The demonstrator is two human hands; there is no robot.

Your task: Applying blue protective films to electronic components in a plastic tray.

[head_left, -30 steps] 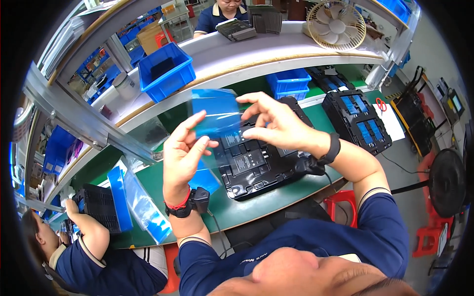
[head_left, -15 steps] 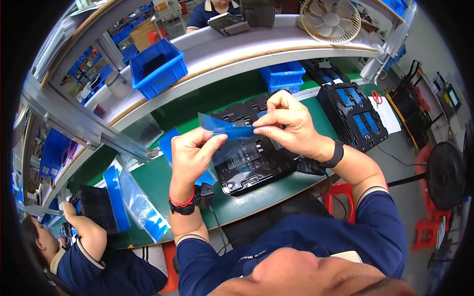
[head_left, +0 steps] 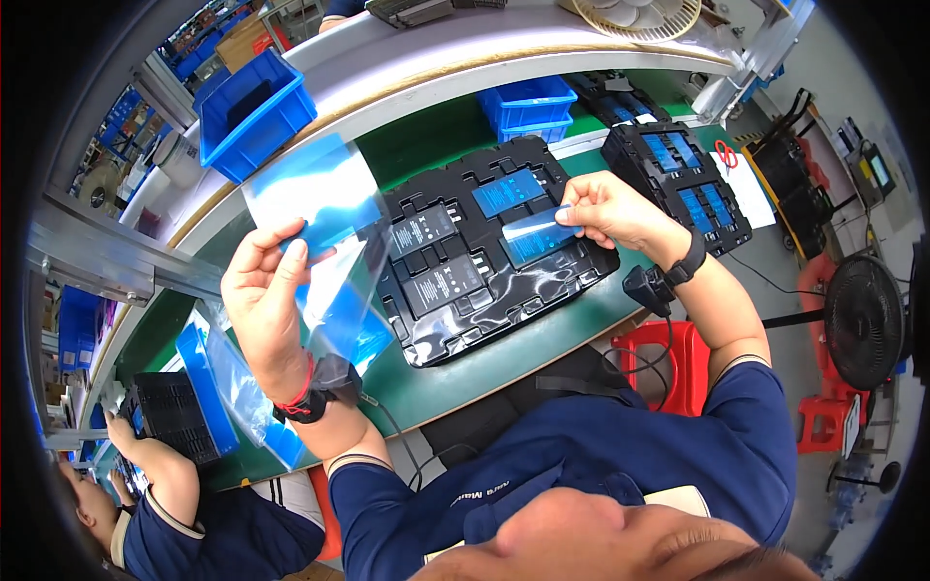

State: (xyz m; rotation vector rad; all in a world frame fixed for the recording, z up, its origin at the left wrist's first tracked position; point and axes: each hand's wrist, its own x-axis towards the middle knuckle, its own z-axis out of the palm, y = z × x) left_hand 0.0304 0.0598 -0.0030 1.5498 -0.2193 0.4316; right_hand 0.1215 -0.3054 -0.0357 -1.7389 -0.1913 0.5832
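Note:
My left hand pinches a sheet of clear blue plastic film, raised left of a black tray. My right hand pinches the end of a small clear film strip. That strip extends over the tray's lower right pocket; whether it touches what lies under it I cannot tell. Flat battery packs sit in the black plastic tray: two dark ones at left, such as this dark battery pack, and a blue-faced battery pack at upper right. More blue film lies on the bench below my left hand.
Another black tray with blue-faced packs stands at right, near red scissors on white paper. Blue bins stand behind the tray; another blue bin sits on the shelf. A co-worker works at lower left. A cable hangs from my left wrist.
My hands have moved apart: the left went left with the film sheet, the right moved over the tray with a small strip. The two film pieces are now separate.

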